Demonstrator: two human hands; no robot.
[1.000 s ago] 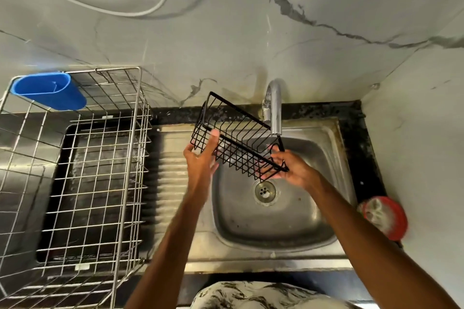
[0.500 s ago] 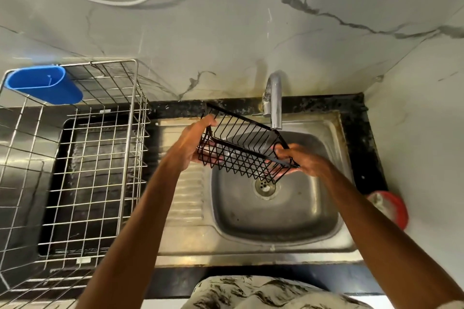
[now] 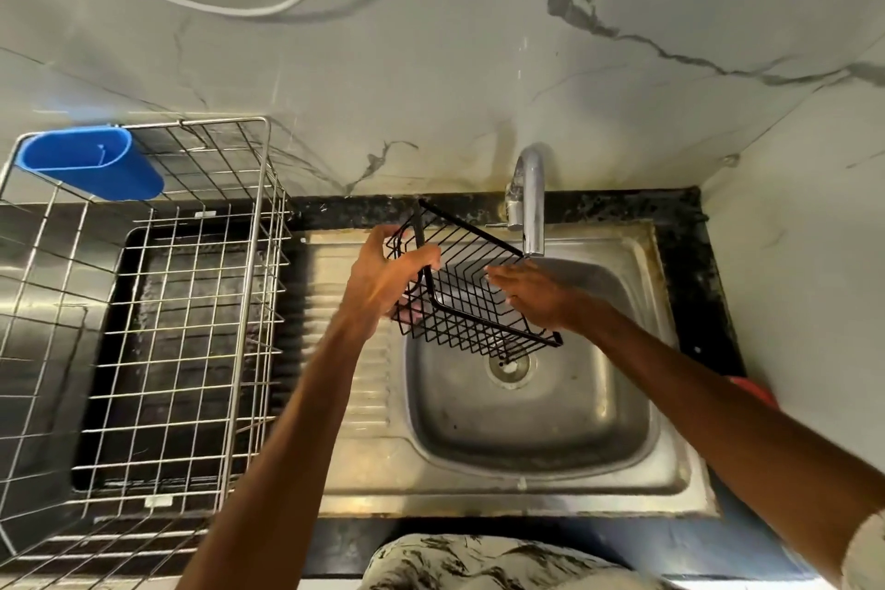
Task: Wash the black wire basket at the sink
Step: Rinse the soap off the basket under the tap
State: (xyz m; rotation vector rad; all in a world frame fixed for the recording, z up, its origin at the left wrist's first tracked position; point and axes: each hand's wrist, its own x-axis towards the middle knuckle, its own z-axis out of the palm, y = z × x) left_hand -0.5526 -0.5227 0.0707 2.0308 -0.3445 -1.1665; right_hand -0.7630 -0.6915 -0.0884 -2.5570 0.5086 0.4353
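The black wire basket (image 3: 471, 323) hangs tilted over the left part of the steel sink (image 3: 527, 407), just below the tap (image 3: 531, 201). My left hand (image 3: 388, 280) grips its left rim, fingers curled over the black frame. My right hand (image 3: 531, 297) lies inside the basket with straight fingers pointing left, flat against the wire mesh. No water stream shows under the spout.
A large steel wire dish rack (image 3: 158, 331) stands on the counter left of the sink, with a blue plastic holder (image 3: 91, 165) hooked on its far corner. A red round object (image 3: 754, 390) lies at the right edge, partly behind my forearm. A marble wall rises behind.
My left hand has turned the basket and now holds its left rim. My right hand has let go of the right corner and moved inside, fingers straightened on the mesh.
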